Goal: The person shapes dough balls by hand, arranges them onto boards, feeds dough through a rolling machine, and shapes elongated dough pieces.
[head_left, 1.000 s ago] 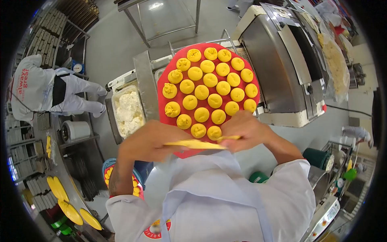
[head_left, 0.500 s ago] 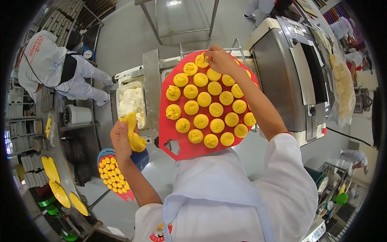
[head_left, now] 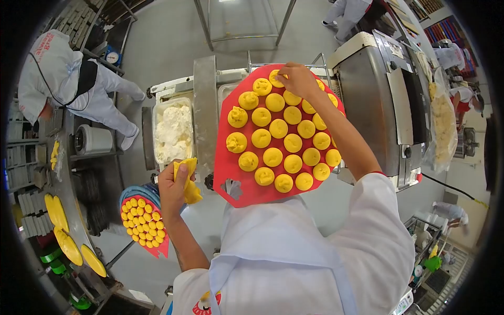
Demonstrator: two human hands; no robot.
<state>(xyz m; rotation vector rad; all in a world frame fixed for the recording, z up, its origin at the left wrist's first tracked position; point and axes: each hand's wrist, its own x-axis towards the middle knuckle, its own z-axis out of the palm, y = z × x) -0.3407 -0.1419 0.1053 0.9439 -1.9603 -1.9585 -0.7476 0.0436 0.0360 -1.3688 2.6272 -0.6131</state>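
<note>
My left hand is closed round a limp lump of yellow dough, which sticks out past the thumb. Beside that hand stands a tub of white flour-like powder. A red board in front of me carries rows of round yellow dough pieces; most are smooth, while several along the left side look rough and lumpy. At the board's far edge my right hand has its fingers pinched on one dough piece, partly covering it.
A steel machine stands to the right of the board. At lower left, another red board holds many small yellow pieces over a blue-rimmed container. A person in white bends at the left bench. A metal frame table stands ahead.
The view has shifted slightly, moving the board rightward in it. My left hand has moved right and down with its dough, below the tub. My right hand stays at the same far-edge piece.
</note>
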